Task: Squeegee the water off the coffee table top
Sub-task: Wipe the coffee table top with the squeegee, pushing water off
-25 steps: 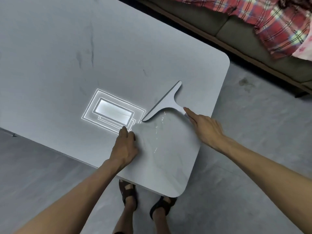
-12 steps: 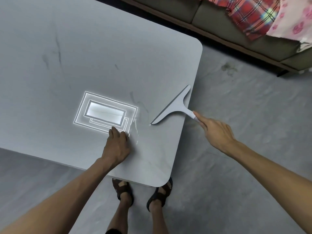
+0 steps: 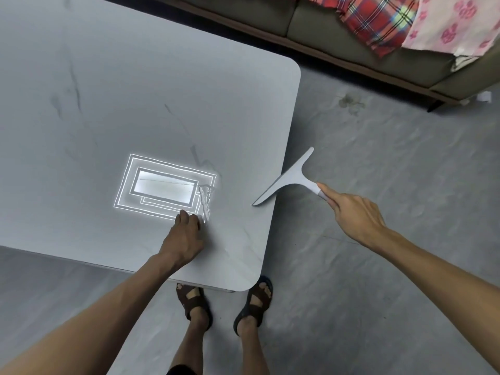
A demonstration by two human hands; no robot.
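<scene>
Squeegee (image 3: 287,177) at the tabletop's (image 3: 162,90) right edge: lower blade tip over the surface, upper tip out over the floor (image 3: 392,185). Handle clenched in right hand (image 3: 351,212) at 4 o'clock of the blade, index finger laid along it. Left hand (image 3: 184,239) pressed on the tabletop at 8 o'clock of the squeegee, well apart, grip loosely curled, grasping nothing. Bright rectangular ceiling-light reflection (image 3: 165,185) at 11 o'clock of that hand, wet streak (image 3: 205,201) beside it. Sandalled feet (image 3: 224,301) below the near corner. Sofa (image 3: 351,36) with plaid cloth (image 3: 378,20) at 1 o'clock.
</scene>
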